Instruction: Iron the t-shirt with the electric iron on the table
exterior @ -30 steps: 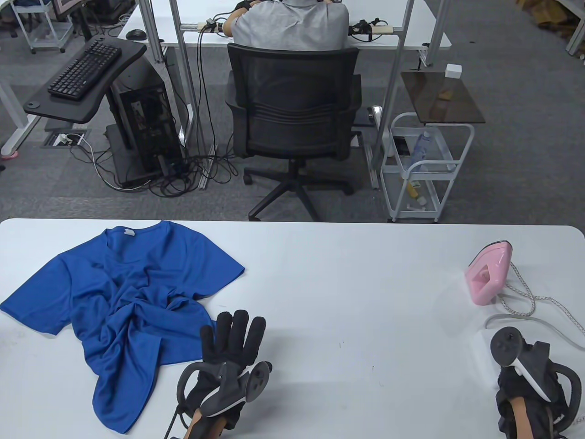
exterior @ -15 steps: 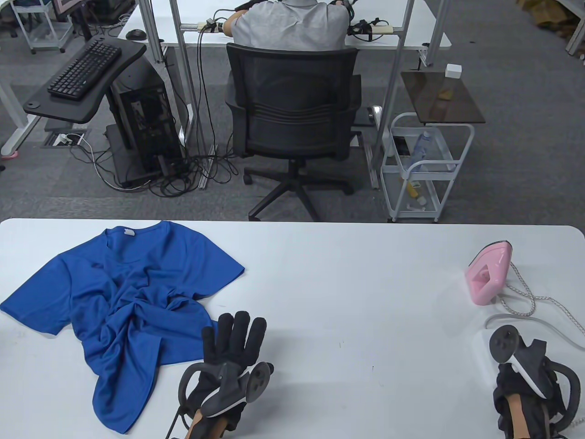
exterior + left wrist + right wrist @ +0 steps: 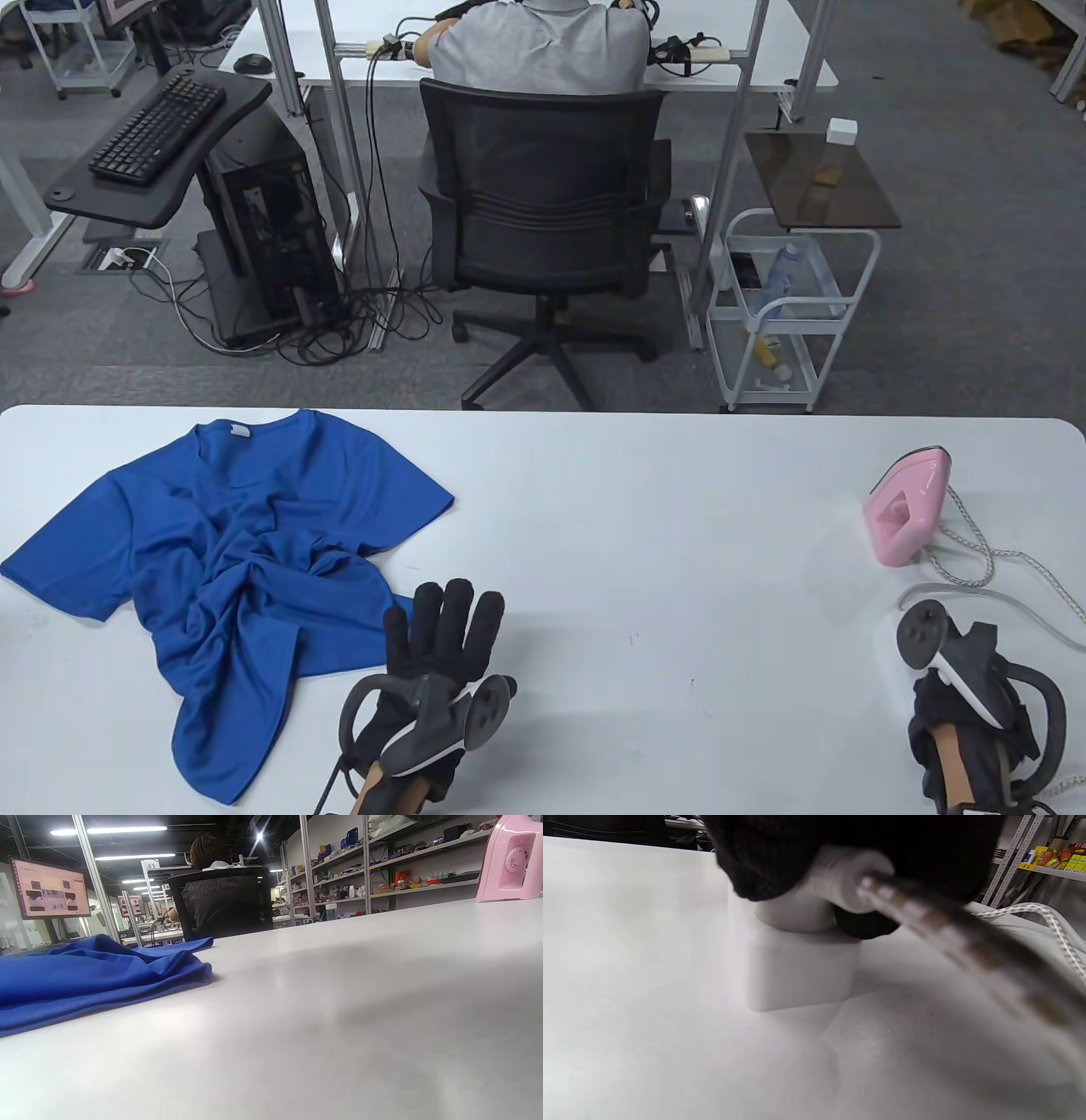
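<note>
Blue fabric: crumpled blue t-shirt lies at 9 o'clock on the white counter, collar toward the far edge, hem bunched and twisted.
Iron: pink electric iron stands on its heel at 3 o'clock, well apart from the shirt; its braided white cord loops beside it.
Left hand: left hand at 6 o'clock, fingers spread flat and released, just beside the shirt's near hem, holding nothing.
Right hand: right hand at 4 o'clock, clenched on a white plug of the cord, pressed onto a white block.
</note>
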`<action>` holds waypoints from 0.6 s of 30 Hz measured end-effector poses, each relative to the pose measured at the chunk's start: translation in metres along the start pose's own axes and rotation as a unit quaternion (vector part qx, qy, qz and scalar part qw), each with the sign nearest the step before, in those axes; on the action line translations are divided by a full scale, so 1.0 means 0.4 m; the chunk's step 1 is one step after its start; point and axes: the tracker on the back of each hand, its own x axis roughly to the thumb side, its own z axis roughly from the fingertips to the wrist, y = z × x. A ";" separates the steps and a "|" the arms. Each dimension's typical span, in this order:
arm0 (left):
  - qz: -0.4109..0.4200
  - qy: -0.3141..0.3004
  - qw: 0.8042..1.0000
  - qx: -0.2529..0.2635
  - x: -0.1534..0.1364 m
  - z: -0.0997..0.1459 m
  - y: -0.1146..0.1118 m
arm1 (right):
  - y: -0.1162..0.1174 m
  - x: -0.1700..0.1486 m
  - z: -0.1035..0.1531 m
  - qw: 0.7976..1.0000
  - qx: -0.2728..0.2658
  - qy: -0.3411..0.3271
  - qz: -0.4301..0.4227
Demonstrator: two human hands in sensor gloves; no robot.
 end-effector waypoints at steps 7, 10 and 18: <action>-0.001 0.002 1.000 -0.002 -0.004 -0.001 -0.003 | 0.007 -0.006 0.005 0.999 0.018 -0.011 -0.030; -0.002 0.001 1.000 -0.003 -0.004 -0.001 -0.003 | -0.010 -0.009 0.013 0.999 -0.009 0.018 -0.048; -0.007 0.004 1.000 -0.003 -0.006 -0.002 -0.004 | 0.005 -0.001 0.003 0.998 0.013 0.014 -0.060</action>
